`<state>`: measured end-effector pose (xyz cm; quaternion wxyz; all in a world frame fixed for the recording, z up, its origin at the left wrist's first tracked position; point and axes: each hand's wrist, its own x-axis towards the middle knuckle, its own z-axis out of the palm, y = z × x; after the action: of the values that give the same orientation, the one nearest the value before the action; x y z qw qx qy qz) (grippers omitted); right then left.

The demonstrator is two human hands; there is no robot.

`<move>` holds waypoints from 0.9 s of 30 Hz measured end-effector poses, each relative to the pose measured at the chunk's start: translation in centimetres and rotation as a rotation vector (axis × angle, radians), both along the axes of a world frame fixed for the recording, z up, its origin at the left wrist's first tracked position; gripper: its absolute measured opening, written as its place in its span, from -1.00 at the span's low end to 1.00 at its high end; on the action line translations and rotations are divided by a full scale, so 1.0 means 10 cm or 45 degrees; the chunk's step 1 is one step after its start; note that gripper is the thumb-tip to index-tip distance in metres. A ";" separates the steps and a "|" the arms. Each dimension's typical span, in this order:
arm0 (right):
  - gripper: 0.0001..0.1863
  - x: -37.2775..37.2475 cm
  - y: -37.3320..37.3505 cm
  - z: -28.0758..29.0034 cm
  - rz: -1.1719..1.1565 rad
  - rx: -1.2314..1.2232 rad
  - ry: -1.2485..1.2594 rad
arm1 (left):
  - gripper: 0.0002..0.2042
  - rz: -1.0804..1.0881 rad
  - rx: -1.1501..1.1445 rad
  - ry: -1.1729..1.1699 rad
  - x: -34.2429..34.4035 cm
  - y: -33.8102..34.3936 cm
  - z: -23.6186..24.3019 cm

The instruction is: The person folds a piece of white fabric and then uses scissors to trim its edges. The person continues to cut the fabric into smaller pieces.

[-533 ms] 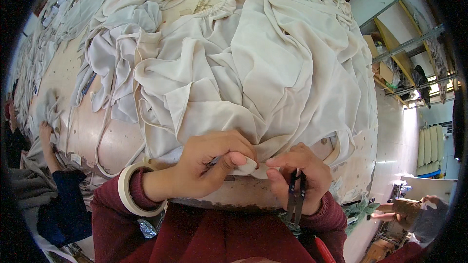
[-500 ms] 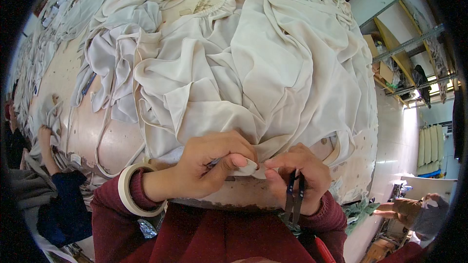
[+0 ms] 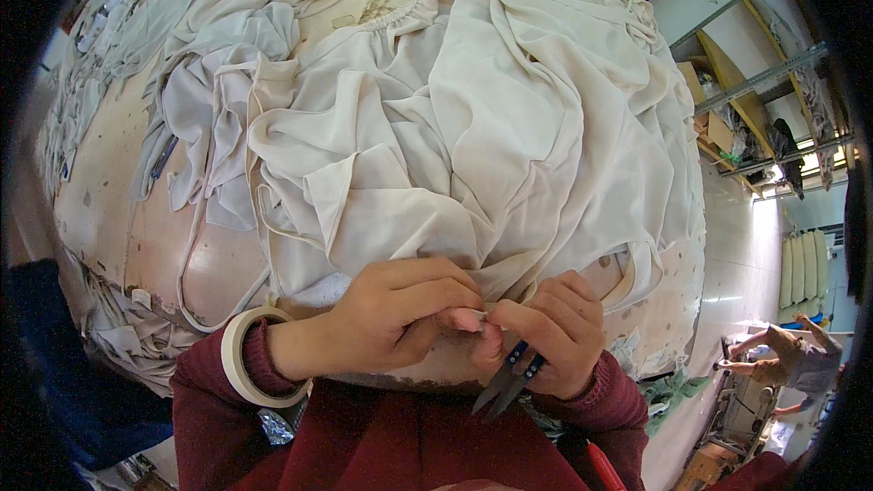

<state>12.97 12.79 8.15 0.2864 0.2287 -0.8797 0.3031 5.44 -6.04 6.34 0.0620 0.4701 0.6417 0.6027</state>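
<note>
Cream fabric (image 3: 509,136) lies in loose folds in front of me, its near edge reaching my hands. My left hand (image 3: 386,314) is closed, thumb and fingers pinching a small bit of the fabric at its edge. Close against it, my right hand (image 3: 556,332) is closed too. It holds dark-handled thread snips (image 3: 511,377) in the palm, blades pointing down and to the left. Its thumb and forefinger meet at the same pinched bit, which is mostly hidden by the fingertips. A roll of masking tape (image 3: 235,359) sits around my left wrist.
The fabric rests on a worn pale table (image 3: 218,259). Paler grey pieces (image 3: 205,82) and long straps lie at the left, with a blue-handled tool (image 3: 165,156) beside them. A red pen (image 3: 604,468) is near my right forearm. Another person (image 3: 800,359) is at the far right.
My hands have come together at the fabric edge, and the snips have swung from pointing down to down-left. At left, a person's arm and the cloth in it have left view; the person at right shifted.
</note>
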 end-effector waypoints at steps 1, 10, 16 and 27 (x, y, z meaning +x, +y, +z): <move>-0.76 0.00 0.00 -0.01 0.007 0.004 0.006 | -0.83 0.003 -0.007 0.008 0.00 0.00 0.00; -0.79 0.02 0.03 0.07 -0.001 -0.099 -0.090 | -0.81 -0.035 -0.013 -0.079 0.00 0.00 -0.01; -0.79 0.01 0.00 0.06 0.007 -0.136 -0.094 | -0.78 -0.068 0.003 -0.073 -0.01 -0.01 -0.02; -0.74 0.01 0.01 0.01 0.104 -0.262 -0.204 | -0.81 -0.094 -0.024 -0.047 -0.01 -0.01 -0.02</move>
<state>13.10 12.94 8.25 0.2244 0.2089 -0.8540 0.4205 5.39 -6.15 6.11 0.1004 0.4816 0.6285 0.6025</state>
